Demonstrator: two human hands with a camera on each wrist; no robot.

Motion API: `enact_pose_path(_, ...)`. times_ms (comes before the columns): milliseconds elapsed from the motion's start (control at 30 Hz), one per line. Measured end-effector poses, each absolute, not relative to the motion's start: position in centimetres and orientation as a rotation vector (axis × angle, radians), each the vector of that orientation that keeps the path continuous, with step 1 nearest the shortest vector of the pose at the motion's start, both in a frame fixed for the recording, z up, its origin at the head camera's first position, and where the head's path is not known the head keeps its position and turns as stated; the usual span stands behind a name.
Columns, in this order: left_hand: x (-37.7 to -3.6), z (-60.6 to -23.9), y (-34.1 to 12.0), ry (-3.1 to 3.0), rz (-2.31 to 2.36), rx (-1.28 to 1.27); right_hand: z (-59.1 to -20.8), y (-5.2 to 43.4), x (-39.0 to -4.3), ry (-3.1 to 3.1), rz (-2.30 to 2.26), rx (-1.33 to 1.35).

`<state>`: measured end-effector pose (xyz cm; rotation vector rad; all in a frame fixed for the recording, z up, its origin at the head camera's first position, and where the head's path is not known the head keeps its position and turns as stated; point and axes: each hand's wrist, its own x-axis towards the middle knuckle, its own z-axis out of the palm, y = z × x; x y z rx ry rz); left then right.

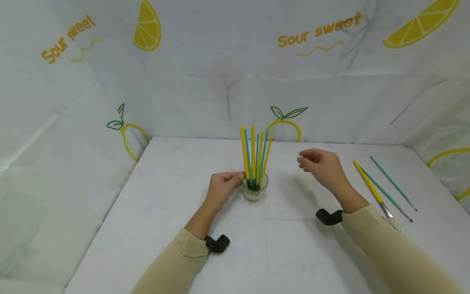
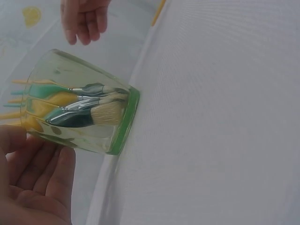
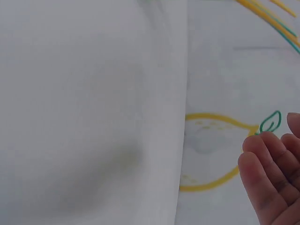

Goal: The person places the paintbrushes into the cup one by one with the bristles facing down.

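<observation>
Left hand (image 1: 221, 188) pinches rim of glass (image 1: 253, 196) | right hand (image 1: 323, 165) relaxed, well apart | glass between hands

Head view: forward and down from above, farthest. Left-wrist view: close, tipped sideways; shares with it the clear, green-based, round glass cup (image 2: 70, 74), here at nine o'clock. Right-wrist view: low, tipped sideways.
</observation>
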<state>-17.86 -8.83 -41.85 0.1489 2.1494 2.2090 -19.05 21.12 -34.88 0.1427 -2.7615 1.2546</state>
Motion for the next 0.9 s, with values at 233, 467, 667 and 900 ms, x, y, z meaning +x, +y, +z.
enact_pose_path(233, -18.1, -41.8, -8.8, 2.146, 2.207, 0.135, -34.0, 26.7, -18.9, -2.809, 1.035, 0.040)
enact_pose_path(467, -18.1, -41.8, -8.9, 2.157, 2.191, 0.114, -34.6, 32.4, -18.5, -2.878, 0.732, 0.009)
enact_pose_path(667, -18.2, -41.8, -9.2, 2.169, 2.183, 0.109, -35.4, 37.4, -18.5, -3.049, 0.601, -0.080)
enact_pose_path(900, -18.2, -41.8, -9.3, 2.147, 2.219, 0.138, -36.1, 40.5, -18.2, -3.265, 0.478, -0.226)
